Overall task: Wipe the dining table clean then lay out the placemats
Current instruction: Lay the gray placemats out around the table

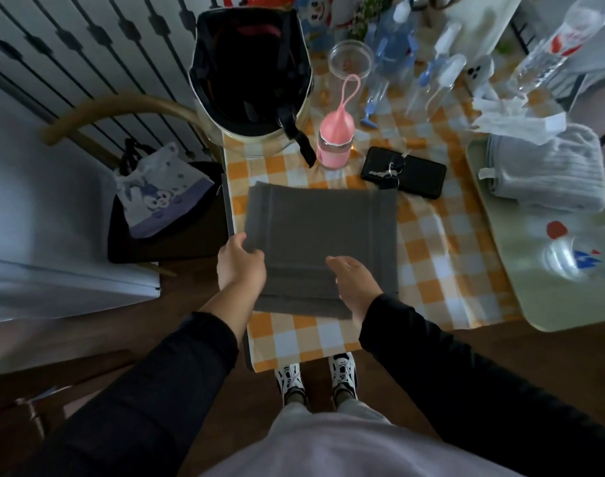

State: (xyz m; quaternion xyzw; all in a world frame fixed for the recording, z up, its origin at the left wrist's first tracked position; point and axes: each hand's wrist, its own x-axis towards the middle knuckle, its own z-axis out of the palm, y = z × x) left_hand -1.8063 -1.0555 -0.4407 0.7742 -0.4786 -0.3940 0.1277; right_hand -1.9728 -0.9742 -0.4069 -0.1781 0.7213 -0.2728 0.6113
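A dark grey placemat [320, 232] lies on a stack of like mats at the near left part of the table, over the orange-and-white checked tablecloth [442, 256]. My left hand [239, 263] pinches the stack's near left corner, thumb on top and fingers beneath. My right hand [352, 284] rests on the near edge of the mats with its fingers curled over that edge; how firmly it holds them I cannot tell. A folded grey towel [549, 173] lies on a pale green tray [521, 297] at the right.
Behind the mats stand a black helmet [249, 70], a pink bottle [335, 139] and a black phone with keys [404, 172]. Clear plastic bottles [442, 70] and crumpled tissue [511, 115] crowd the far side. A chair with a printed bag [156, 191] stands at the left.
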